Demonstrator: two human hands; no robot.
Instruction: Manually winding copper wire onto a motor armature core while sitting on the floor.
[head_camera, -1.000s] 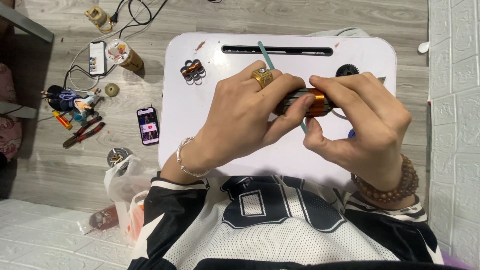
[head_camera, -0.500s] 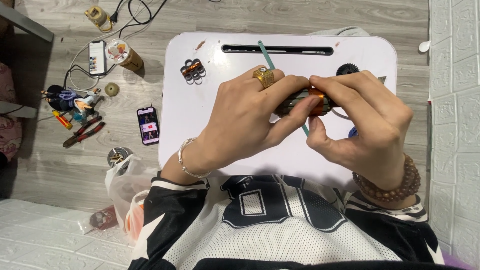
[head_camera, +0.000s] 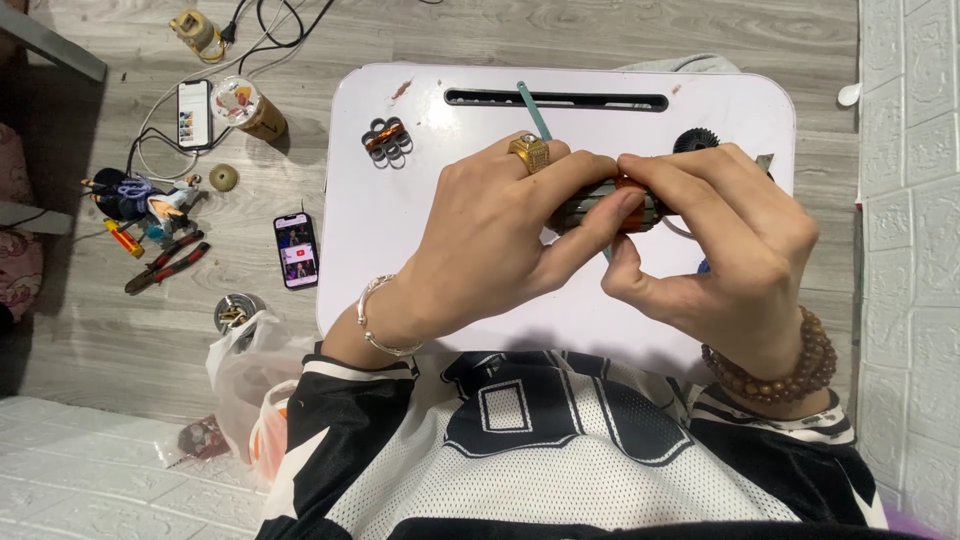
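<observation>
Both hands, left hand (head_camera: 490, 240) and right hand (head_camera: 720, 245), gripped the small copper-wound motor core (head_camera: 600, 210) mid-table, gear (head_camera: 700, 142) and coil piece (head_camera: 387, 140) unused near the far edge.

Grey wood-plank floor (head_camera: 600, 30) under a white lap table (head_camera: 380, 240), white brick-pattern wall (head_camera: 910, 250) beside.
</observation>
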